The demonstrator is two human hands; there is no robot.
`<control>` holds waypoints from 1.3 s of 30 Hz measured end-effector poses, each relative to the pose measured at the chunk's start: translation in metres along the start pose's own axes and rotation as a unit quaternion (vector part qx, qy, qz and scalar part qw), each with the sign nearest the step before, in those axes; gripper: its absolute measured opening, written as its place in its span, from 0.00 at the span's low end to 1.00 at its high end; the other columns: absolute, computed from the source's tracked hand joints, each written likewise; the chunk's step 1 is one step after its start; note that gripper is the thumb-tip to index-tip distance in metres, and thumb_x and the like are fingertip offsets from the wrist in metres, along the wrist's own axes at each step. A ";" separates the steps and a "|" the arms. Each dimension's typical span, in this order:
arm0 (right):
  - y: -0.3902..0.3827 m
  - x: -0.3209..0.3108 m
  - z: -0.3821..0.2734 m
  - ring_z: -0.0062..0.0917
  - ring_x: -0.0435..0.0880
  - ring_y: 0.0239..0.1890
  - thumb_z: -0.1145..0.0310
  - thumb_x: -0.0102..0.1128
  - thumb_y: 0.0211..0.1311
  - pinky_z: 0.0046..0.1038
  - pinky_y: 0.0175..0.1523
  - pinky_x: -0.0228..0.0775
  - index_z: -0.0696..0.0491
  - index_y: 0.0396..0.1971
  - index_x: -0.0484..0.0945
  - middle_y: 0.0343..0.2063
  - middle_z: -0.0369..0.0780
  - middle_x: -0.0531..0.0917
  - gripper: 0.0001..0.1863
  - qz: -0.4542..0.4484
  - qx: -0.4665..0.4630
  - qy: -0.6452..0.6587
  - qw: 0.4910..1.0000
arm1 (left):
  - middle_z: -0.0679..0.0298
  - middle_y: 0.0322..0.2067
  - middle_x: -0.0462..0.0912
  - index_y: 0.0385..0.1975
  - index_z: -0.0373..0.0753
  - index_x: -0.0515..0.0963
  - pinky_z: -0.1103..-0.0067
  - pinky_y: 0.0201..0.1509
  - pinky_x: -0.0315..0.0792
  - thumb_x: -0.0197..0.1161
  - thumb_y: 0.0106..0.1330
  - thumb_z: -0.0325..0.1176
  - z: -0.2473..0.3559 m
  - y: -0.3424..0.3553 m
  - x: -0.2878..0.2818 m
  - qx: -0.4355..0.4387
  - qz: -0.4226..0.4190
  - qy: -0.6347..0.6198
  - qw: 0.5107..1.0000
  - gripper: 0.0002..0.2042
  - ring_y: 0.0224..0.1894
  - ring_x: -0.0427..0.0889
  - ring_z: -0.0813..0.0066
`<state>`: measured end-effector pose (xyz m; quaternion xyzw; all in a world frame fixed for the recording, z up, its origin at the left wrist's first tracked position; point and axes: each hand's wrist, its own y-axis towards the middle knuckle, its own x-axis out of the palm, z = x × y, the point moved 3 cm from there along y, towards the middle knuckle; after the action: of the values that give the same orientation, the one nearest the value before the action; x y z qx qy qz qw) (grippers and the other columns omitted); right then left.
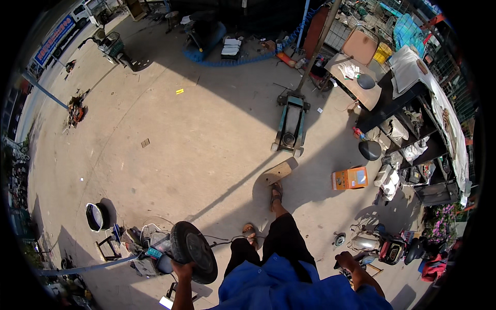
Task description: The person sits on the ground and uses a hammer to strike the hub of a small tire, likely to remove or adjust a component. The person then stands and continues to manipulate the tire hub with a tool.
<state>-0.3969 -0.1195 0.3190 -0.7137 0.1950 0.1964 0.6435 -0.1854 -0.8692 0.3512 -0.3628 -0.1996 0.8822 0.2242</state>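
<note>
A small wheel (192, 253) with a black tyre and dark hub stands upright at my left side. My left hand (184, 269) is closed on its lower edge. A thin dark cable (227, 241) stretches from beside the wheel toward my feet. Out to my right, my right hand (347, 261) has its fingers curled. Something small and dark shows at those fingers, too little of it to name. A wooden board (279, 172) lies on the concrete just ahead of my forward foot.
Beyond the board stands a green floor jack (291, 124) with a long handle. An orange box (350, 179) sits to the right, near a cluttered shelf (431, 150). Machine parts (372, 242) lie lower right. A white-rimmed bucket (95, 217) and piled tools (137, 248) are at left.
</note>
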 end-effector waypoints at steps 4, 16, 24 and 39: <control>0.052 0.020 -0.012 0.50 0.85 0.39 0.56 0.56 0.60 0.43 0.47 0.78 0.61 0.33 0.84 0.36 0.58 0.85 0.21 -0.083 0.016 0.039 0.996 | 0.50 0.50 0.82 0.57 0.26 0.69 0.63 0.57 0.77 0.69 0.28 0.16 0.029 0.028 -0.011 0.005 -0.042 -0.073 0.996 0.43 0.49 0.82 0.55; 0.159 -0.256 -0.095 0.47 0.86 0.31 0.62 0.59 0.54 0.44 0.39 0.77 0.67 0.25 0.81 0.23 0.56 0.83 0.18 0.099 0.137 0.211 0.963 | 0.53 0.41 0.84 0.51 0.29 0.73 0.64 0.43 0.79 0.69 0.27 0.19 0.106 0.124 0.020 -0.007 0.046 -0.096 0.994 0.38 0.39 0.83 0.55; 0.167 -0.283 -0.187 0.49 0.84 0.29 0.62 0.57 0.53 0.44 0.37 0.75 0.65 0.22 0.79 0.22 0.56 0.82 0.17 0.106 0.096 0.245 0.959 | 0.52 0.46 0.81 0.49 0.27 0.71 0.65 0.50 0.76 0.72 0.30 0.23 0.238 0.220 0.060 -0.026 -0.051 -0.022 0.998 0.36 0.44 0.79 0.57; 0.178 -0.325 -0.272 0.41 0.86 0.35 0.68 0.63 0.49 0.41 0.43 0.79 0.51 0.21 0.83 0.25 0.44 0.85 0.03 0.142 -0.192 -0.171 0.956 | 0.51 0.37 0.78 0.42 0.28 0.67 0.62 0.48 0.75 0.80 0.25 0.32 0.293 0.354 0.087 0.081 -0.027 0.130 0.988 0.39 0.40 0.79 0.53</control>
<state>-0.7588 -0.3992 0.3679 -0.7445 0.1400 0.4381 0.4840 -0.5428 -1.1679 0.3136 -0.4493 -0.1060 0.8344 0.3010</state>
